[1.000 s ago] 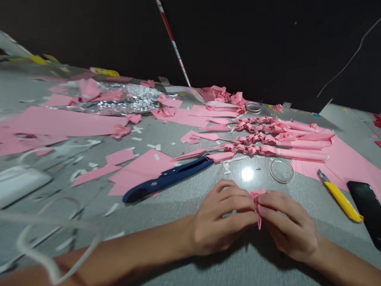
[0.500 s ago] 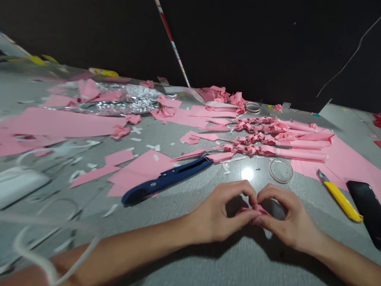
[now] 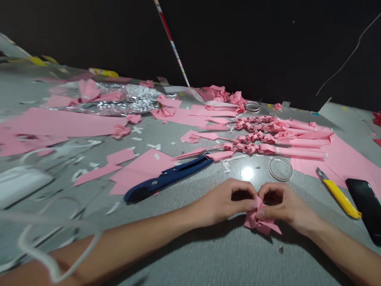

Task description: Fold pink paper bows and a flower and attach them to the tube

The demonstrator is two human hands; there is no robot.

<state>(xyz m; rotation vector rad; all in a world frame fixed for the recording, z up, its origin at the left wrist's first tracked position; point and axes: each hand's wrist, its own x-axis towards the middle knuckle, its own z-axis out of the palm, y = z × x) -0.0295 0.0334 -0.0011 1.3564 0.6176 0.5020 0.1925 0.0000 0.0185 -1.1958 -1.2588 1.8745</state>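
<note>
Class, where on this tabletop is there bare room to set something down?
Bare tabletop shows between the forearms, this side of the folded pink paper, except for a dark fleck. A narrower patch lies between the blue tool and left hand. It is crowded beyond with pink paper chains, and leftward with pink sheets and foil.

Both forearms [image 3: 143, 243] and hands [image 3: 218, 205] are bare.

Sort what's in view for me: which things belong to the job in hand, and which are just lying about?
In the job:
folded pink paper, pinched by the left hand and right hand
pink paper strands, probably, given the matching colour

Lying about, untouched now:
blue-handled tool
yellow cutter
black phone
yellow tube, far back
</note>
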